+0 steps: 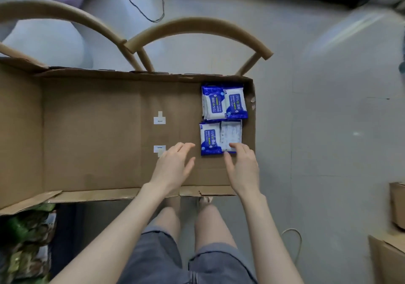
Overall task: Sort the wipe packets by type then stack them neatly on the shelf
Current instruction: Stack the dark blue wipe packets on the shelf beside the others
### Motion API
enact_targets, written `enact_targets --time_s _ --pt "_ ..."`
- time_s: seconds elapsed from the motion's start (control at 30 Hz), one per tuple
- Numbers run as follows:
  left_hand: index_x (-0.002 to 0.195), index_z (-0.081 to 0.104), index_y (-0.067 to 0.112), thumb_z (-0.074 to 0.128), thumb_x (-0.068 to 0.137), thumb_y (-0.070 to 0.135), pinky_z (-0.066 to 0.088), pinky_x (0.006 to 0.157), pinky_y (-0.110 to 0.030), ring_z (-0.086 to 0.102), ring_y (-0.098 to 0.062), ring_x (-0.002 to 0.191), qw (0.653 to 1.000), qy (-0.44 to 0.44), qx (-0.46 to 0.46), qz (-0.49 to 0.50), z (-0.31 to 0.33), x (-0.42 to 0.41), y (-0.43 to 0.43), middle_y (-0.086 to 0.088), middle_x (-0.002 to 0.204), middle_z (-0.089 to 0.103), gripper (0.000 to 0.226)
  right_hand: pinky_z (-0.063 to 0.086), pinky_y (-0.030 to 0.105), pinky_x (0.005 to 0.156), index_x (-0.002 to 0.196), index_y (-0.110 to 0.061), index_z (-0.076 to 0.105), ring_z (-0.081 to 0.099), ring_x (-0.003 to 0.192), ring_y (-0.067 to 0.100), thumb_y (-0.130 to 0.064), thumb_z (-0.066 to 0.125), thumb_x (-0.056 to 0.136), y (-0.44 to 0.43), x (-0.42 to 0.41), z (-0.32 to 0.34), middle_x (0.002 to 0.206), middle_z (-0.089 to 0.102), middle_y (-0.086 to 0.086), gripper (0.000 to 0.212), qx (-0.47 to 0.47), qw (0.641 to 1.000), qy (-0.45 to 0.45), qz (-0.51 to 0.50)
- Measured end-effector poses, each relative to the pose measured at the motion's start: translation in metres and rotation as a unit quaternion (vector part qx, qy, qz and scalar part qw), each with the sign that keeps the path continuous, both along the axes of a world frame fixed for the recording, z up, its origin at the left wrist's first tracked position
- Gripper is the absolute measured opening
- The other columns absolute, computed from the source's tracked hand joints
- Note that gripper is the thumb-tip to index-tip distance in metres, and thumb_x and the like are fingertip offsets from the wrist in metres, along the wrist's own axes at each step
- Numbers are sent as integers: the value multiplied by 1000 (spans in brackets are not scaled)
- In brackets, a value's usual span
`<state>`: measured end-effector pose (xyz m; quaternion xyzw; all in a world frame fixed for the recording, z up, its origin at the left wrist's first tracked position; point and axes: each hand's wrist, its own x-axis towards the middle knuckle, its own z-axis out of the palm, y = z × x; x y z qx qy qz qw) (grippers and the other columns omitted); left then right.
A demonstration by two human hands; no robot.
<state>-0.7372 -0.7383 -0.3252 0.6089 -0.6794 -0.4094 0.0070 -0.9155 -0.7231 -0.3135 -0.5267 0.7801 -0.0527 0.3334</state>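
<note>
Several wipe packets [223, 106] sat grouped inside the cardboard box [98, 130], one face-down packet [231, 133] likely unsorted. Right hand [242, 167] touched it loosely; left hand [173, 165] hovered released.

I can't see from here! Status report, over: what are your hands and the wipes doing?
Left hand open, near blue packet. Right hand open, fingertips on the white packet. Nothing in the way.

The right hand [243, 167] covers the near end of the white packet [231, 132] by the cardboard's [98, 141] right edge, its print unreadably small.
</note>
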Motion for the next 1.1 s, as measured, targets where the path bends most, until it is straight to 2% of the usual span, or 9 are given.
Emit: enact_targets --time_s 0.23,0.4,0.57,0.7,0.8,0.87,0.97,1.1 --pt "127 50 17 49 95 22 43 90 -37 56 -22 104 993 -1 83 83 -80 -52 -19 -2 115 58 32 32 20 82 127 -13 53 47 118 18 -22 51 96 -29 -41 -80 130 54 0 32 71 997 -18 -5" --pt "128 49 17 52 94 23 46 87 -35 55 -20 105 968 -12 145 207 -138 -90 -16 -1 119 56 35 35 26 91 131 -12 49 46 118 21 -22 52 96 -38 -72 -138 134 51 4 36 131 991 -41 9" --pt "133 43 16 61 89 27 45 93 -38 52 -21 113 930 -16 155 332 -187 -115 -15 -4 126 49 49 31 28 101 141 -7 35 39 128 24 -20 55 94 -51 -86 -183 144 39 9 52 139 988 -73 5" --pt "137 40 16 64 87 34 44 95 -42 51 -24 112 913 -22 143 381 -214 -125 -16 -4 127 48 59 31 19 95 144 -8 27 36 130 20 -24 61 91 -55 -86 -209 145 33 9 65 134 988 -70 -29" --pt "135 42 13 66 86 35 41 96 -43 48 -23 114 909 -56 125 393 -229 -129 -14 -5 125 49 59 30 25 101 144 -8 26 33 128 22 -25 66 87 -52 -82 -223 143 32 11 72 113 992 -44 -42" --pt "131 45 12 69 84 31 45 93 -40 51 -21 111 900 -38 117 418 -234 -131 -11 -5 122 50 55 30 25 102 144 -8 25 32 127 21 -24 69 85 -48 -80 -231 141 31 11 76 101 993 -32 -44" --pt "122 51 12 74 80 24 45 82 -26 53 -15 100 881 -6 93 463 -236 -133 -8 -3 115 51 49 28 20 98 144 -7 25 32 126 20 -21 73 82 -44 -80 -238 138 33 12 80 83 996 -21 -32" --pt "105 54 16 78 77 22 38 65 -10 51 -6 83 880 12 85 467 -232 -131 -5 3 103 51 37 34 21 96 140 -8 30 42 124 19 -15 76 78 -48 -83 -241 133 40 9 78 74 989 -80 -101"
